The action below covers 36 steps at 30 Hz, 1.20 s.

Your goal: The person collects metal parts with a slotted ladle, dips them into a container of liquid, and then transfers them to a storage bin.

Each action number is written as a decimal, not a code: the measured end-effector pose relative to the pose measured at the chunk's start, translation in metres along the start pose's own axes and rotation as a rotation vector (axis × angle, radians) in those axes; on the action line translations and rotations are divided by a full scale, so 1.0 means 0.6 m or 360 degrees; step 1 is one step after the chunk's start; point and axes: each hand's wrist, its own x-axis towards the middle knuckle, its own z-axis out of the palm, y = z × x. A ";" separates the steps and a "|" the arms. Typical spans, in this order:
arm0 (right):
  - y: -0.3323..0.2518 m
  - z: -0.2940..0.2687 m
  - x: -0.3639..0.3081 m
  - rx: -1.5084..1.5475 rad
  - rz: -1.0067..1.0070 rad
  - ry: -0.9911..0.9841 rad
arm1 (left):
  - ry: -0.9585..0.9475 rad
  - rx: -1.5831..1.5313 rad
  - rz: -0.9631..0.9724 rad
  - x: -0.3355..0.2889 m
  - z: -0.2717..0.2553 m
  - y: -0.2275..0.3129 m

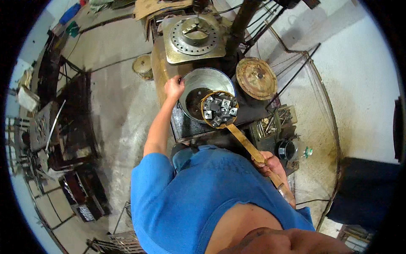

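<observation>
A round metal bucket (213, 75) stands on the machine table in front of me, with dark contents low inside. My left hand (174, 87) is closed on the left side of its rim. Over the bucket's near right edge lies a round, long-handled scoop (245, 140) with a yellowish rim. Small square metal blocks with holes (220, 109) fill it. My right hand (270, 164) is wrapped around the scoop's flat, wood-coloured handle, close to my right side. Whether the scoop touches the bucket rim, I cannot tell.
Behind the bucket sits a round three-jaw chuck (195, 34) on a square plate. A rusty round lid-like disc (256, 78) is at the right. Nearer are a tray of metal rods (270, 123) and a black cup (286, 150). A round can (143, 66) stands left of the table.
</observation>
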 end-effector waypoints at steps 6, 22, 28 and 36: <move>-0.033 0.084 0.012 -0.0330 0.0183 0.0334 | -0.0005 -0.0073 0.0029 -0.008 -0.009 0.004; -0.041 0.173 0.030 -0.0331 0.0070 0.0350 | -0.0667 -0.1255 -0.0154 -0.225 -0.173 0.015; -0.039 0.185 0.028 -0.0322 0.0033 0.0240 | -0.1993 -0.2294 -0.0202 -0.312 -0.082 0.149; -0.010 0.207 0.045 -0.0161 0.0057 0.0209 | -0.1978 -0.3130 -0.0800 -0.289 -0.043 0.260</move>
